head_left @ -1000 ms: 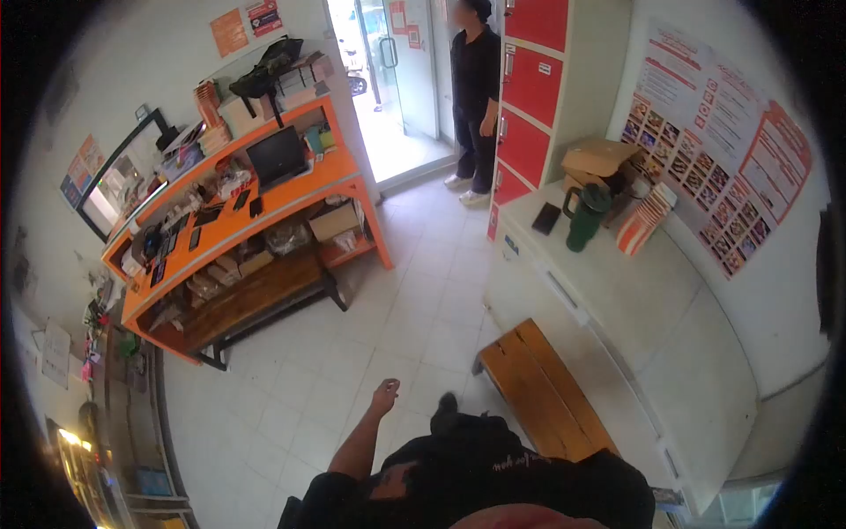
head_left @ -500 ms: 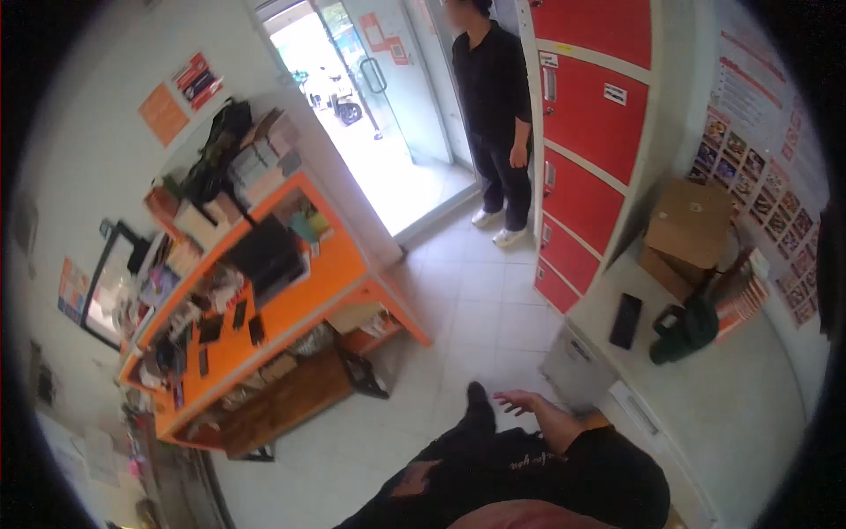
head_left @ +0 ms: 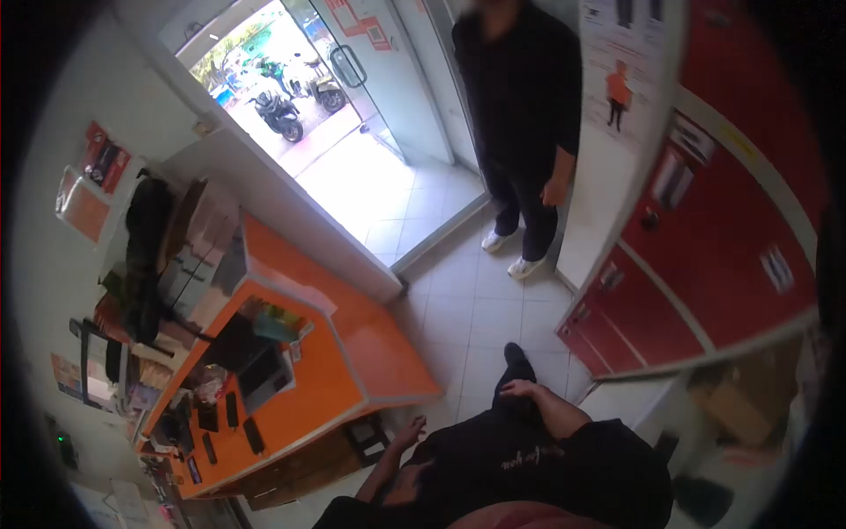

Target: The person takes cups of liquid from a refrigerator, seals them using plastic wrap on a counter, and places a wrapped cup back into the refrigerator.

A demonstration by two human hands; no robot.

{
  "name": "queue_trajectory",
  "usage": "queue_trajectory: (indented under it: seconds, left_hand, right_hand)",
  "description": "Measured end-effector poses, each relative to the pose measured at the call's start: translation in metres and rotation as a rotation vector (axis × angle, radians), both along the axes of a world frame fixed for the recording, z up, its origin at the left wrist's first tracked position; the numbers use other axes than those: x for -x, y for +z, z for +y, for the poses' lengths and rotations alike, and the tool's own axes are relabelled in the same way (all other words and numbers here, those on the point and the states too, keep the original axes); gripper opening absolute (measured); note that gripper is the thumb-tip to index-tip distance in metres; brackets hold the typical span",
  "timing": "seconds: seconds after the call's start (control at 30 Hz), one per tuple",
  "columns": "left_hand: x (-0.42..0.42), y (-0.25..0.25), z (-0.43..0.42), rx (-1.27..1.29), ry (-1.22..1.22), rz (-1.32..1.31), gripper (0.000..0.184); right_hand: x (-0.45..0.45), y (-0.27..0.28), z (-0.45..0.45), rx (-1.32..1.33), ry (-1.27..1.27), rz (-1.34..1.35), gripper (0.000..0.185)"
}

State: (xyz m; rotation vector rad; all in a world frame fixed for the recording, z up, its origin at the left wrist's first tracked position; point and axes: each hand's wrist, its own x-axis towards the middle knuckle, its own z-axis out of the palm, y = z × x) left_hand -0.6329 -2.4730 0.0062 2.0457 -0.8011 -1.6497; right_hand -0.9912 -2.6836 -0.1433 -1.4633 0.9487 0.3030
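Note:
My left hand point(head_left: 411, 434) hangs in front of my body on the left, fingers loosely apart, holding nothing. It is nearest to the orange desk point(head_left: 317, 375). My right hand point(head_left: 522, 388) is held out ahead of my black shirt point(head_left: 546, 463), above my dark shoe point(head_left: 517, 355). Its fingers are loosely stretched, and nothing shows in them. Neither hand touches any furniture.
A person in black point(head_left: 520, 97) stands by the open glass door point(head_left: 379, 88). Red lockers point(head_left: 714, 238) rise on the right, beside a cardboard box point(head_left: 749, 397). A laptop point(head_left: 264, 375) and phones lie on the desk. Motorbikes point(head_left: 278, 115) stand outside.
I have moved forward, so the lockers, doorway and standing person look closer. My left hand has come into view. The counter on the right has slid back toward the lower edge.

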Motion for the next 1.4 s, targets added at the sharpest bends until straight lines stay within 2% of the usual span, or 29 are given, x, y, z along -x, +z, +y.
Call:
queue_trajectory:
  seconds: [0.03, 0.07, 0.17, 0.2, 0.23, 0.27, 0.37, 0.47, 0.57, 0.67, 0.7, 0.77, 0.8, 0.87, 0.9, 0.97, 1.03, 1.1, 1.17, 1.23, 1.27, 1.33, 1.4]
  left_hand:
    - [0.005, 0.003, -0.037, 0.014, 0.005, -0.007, 0.059]
    - [0.017, 0.015, -0.072, 0.009, 0.111, -0.046, 0.057]
    - [0.039, 0.013, -0.135, 0.048, 0.294, -0.063, 0.053]
    - [0.031, -0.021, -0.144, -0.031, 0.237, -0.010, 0.052]
    - [0.032, -0.027, -0.155, -0.004, 0.062, -0.023, 0.051]
    - [0.038, -0.030, -0.165, 0.015, -0.110, -0.032, 0.050]
    - [0.077, -0.009, -0.182, -0.034, 0.142, 0.068, 0.051]
    - [0.083, 0.024, -0.208, -0.177, 0.270, 0.007, 0.051]
    - [0.084, 0.055, -0.222, -0.221, 0.293, -0.129, 0.052]
    - [0.071, 0.026, -0.193, -0.264, 0.315, -0.142, 0.056]
    - [0.072, 0.022, -0.182, -0.257, 0.349, -0.142, 0.057]
    - [0.074, 0.017, -0.169, -0.246, 0.417, -0.142, 0.059]
    - [0.079, 0.021, -0.166, -0.244, 0.439, -0.146, 0.060]
    - [0.088, 0.031, -0.172, -0.258, 0.446, -0.147, 0.060]
    - [0.093, 0.034, -0.175, -0.261, 0.449, -0.144, 0.060]
    - [0.100, 0.036, -0.180, -0.247, 0.445, -0.131, 0.060]
    - [0.107, 0.036, -0.180, -0.227, 0.446, -0.121, 0.060]
    - [0.110, 0.035, -0.180, -0.204, 0.448, -0.109, 0.060]
    - [0.114, 0.033, -0.174, -0.182, 0.461, -0.098, 0.060]
    - [0.117, 0.031, -0.163, -0.166, 0.475, -0.091, 0.060]
    - [0.118, 0.030, -0.158, -0.156, 0.486, -0.086, 0.060]
    - [0.120, 0.027, -0.137, -0.145, 0.518, -0.081, 0.060]
    - [0.125, 0.028, -0.107, -0.141, 0.557, -0.078, 0.060]
  right_hand:
    - [-0.002, -0.017, -0.036, -0.031, -0.049, -0.045, 0.072]
    - [0.002, -0.033, -0.072, -0.056, -0.071, -0.070, 0.073]
    - [0.007, 0.005, -0.174, -0.047, 0.188, 0.143, 0.076]
    - [0.010, -0.066, -0.192, -0.045, 0.302, 0.092, 0.080]
    - [0.011, -0.134, -0.188, -0.128, 0.200, 0.151, 0.088]
    - [0.019, -0.151, -0.195, -0.212, 0.201, 0.230, 0.098]
    - [0.027, -0.089, -0.240, -0.301, 0.315, 0.347, 0.102]
    - [0.024, -0.066, -0.273, -0.366, 0.426, 0.391, 0.107]
    - [0.002, -0.049, -0.306, -0.358, 0.535, 0.340, 0.112]
    - [-0.060, 0.025, -0.353, -0.146, 0.564, 0.119, 0.094]
    - [-0.084, 0.084, -0.378, -0.177, 0.430, -0.072, 0.095]
    - [-0.140, 0.195, -0.419, -0.329, 0.322, -0.265, 0.091]
    - [-0.154, 0.257, -0.438, -0.327, 0.240, -0.568, 0.085]
    - [-0.174, 0.426, -0.477, -0.104, 0.212, -0.719, 0.090]
    - [-0.178, 0.479, -0.485, -0.104, 0.160, -1.037, 0.090]
    - [-0.184, 0.565, -0.500, -0.161, 0.135, -1.318, 0.095]
    - [-0.178, 0.625, -0.500, -0.131, 0.144, -1.473, 0.094]
    - [-0.170, 0.661, -0.491, 0.018, 0.180, -1.549, 0.085]
    - [-0.170, 0.655, -0.478, 0.269, 0.531, -1.604, 0.062]
    - [-0.180, 0.641, -0.454, 0.173, 0.849, -1.519, 0.040]
    - [-0.186, 0.628, -0.431, -0.048, 0.977, -1.402, 0.032]
    - [-0.210, 0.574, -0.380, -0.204, 1.083, -0.947, 0.038]
    - [-0.234, 0.492, -0.306, -0.374, 1.055, -0.622, 0.045]
